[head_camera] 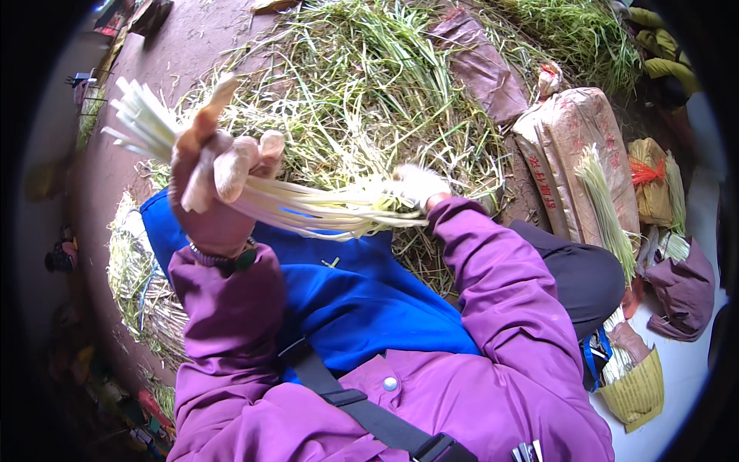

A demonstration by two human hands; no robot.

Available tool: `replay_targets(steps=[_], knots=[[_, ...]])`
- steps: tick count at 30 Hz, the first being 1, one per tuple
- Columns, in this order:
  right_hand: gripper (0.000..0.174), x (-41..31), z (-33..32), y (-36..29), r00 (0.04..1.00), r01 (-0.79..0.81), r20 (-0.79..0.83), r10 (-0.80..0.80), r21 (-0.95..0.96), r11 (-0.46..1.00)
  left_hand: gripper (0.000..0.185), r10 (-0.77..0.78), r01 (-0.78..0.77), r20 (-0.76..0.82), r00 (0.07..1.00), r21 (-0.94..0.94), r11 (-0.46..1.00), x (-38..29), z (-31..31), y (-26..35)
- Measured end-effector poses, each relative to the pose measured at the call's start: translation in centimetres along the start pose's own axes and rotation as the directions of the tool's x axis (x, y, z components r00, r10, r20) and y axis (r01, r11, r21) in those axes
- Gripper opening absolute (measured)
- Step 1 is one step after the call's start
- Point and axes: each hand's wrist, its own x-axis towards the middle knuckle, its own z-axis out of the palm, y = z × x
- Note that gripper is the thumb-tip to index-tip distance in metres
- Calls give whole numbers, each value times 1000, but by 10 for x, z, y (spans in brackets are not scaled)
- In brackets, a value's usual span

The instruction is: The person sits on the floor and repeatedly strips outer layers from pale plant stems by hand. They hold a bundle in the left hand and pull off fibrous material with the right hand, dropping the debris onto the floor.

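Note:
My left hand [216, 179] is wrapped around a bundle of long pale green-white stalks [329, 205]. The thick white ends fan out past the hand at the upper left, and the index finger points up. Pale coverings show on several fingers. Toward the right, the stalks sag across my blue apron [340, 289] and end in thin tips. My right hand [422, 183], whitish and motion-blurred, is at those tips; its fingers are too smeared to show whether they grip. Beyond both hands spreads a heap of loose green and straw-coloured leaves [369, 98].
A large sack with red writing [577, 156] stands at right, with a bundle of pale stalks [606, 202] against it. A yellow paper-wrapped bundle [635, 387] lies lower right. Bundled stalks [153, 312] lie at left. Another person's yellow-green sleeve [664, 46] shows top right.

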Motion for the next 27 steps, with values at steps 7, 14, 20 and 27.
replay_targets(steps=[7,14,20,27], knots=[[37,2,43,-10,766,-129,643,-29,198,972,41,-37,34,89,995,31,999,20,-2,0],[8,65,-92,66,949,-37,-125,289,866,498,42,-76,107,-203,976,141,984,11,-14,-7],[44,98,-106,100,819,-515,-293,494,4,857,41,-97,208,-355,930,290,934,23,-9,-27],[30,73,-100,99,846,-292,-347,405,334,896,41,-155,294,-324,933,441,848,34,-9,-41]])
